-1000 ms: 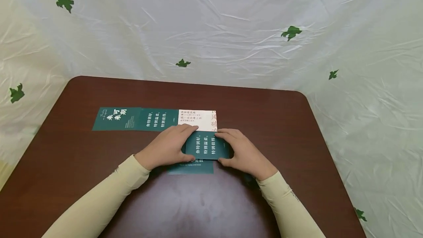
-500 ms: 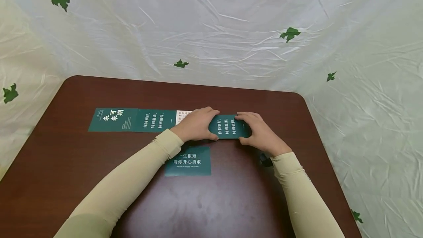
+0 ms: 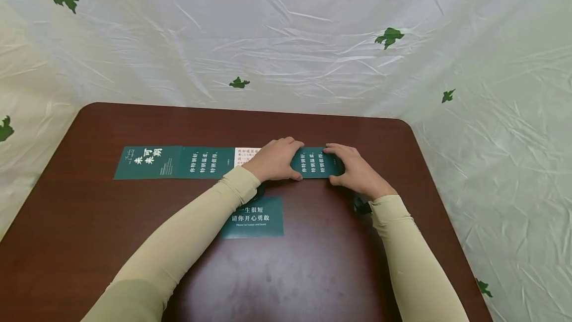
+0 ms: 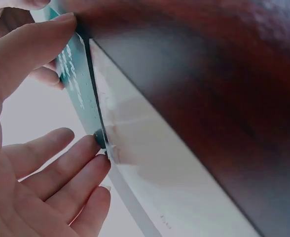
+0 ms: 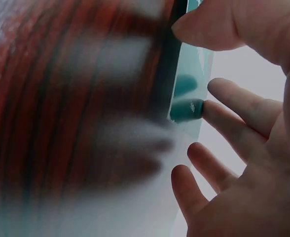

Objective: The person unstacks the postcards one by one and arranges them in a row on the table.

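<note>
A green card [image 3: 313, 163] with white upright lettering lies at the right end of a row of cards. My left hand [image 3: 273, 159] holds it by its left side, thumb [image 4: 41, 47] on the near edge and fingers on the far edge. On its right side my right hand [image 3: 357, 170] holds it likewise between thumb and fingers. Beneath my left hand a white card [image 3: 243, 157] is partly covered; its pale face [image 4: 150, 158] borders the green card in the left wrist view. Further left in the row are a green card [image 3: 205, 163] and a green title card [image 3: 138, 163].
Nearer the body, a separate green card [image 3: 254, 220] lies on the brown table [image 3: 80, 242], its left part behind my left sleeve. A dark object [image 3: 361, 205] shows under my right wrist. White sheeting [image 3: 286, 39] with green leaf shapes surrounds the table's back and sides.
Both hands have carried the green card away from the body and to the right, from over the separate green card to the row's right end beside the white card.
</note>
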The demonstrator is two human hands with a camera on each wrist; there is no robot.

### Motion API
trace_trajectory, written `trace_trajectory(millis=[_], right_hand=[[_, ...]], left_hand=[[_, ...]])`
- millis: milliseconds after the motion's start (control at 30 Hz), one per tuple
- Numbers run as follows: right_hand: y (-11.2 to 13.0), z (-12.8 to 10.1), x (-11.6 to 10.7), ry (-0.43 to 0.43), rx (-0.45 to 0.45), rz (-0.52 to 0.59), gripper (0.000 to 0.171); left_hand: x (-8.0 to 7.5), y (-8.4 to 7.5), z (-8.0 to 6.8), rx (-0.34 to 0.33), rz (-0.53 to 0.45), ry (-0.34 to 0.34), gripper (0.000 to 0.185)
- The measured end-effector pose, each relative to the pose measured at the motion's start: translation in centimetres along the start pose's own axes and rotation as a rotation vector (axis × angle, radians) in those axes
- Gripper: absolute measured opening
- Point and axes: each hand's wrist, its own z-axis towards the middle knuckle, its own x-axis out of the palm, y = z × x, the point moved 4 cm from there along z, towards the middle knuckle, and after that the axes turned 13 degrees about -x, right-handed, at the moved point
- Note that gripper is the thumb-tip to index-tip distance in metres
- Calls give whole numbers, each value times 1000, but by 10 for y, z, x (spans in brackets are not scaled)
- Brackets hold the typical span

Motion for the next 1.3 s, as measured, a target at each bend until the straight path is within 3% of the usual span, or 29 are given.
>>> trace_trajectory(millis=[533, 967, 1133, 1300], right_hand=[[3, 8, 4, 34, 4, -3, 75], [3, -1, 8, 37, 12, -3, 76], [13, -6, 12, 5, -17, -34, 80], [49, -14, 18, -57, -116, -105, 83]], left_hand=[[1, 9, -2, -19, -2, -9, 88], [10, 7, -6, -17, -14, -4, 88], [7, 12, -19, -8, -51, -26, 96], [-11, 20, -48, 40, -114, -92, 96]])
